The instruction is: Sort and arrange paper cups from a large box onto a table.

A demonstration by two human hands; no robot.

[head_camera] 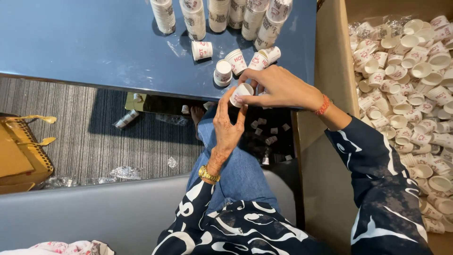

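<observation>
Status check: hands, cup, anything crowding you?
Left hand and right hand both grip one small paper cup at the table edge. Loose cups close beside. Nothing blocking.

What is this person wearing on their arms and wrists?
Both arms are in dark navy sleeves with white swirling patterns. The left hand has a gold wristwatch at its wrist; the right hand has a red thread band. No gloves.
</observation>
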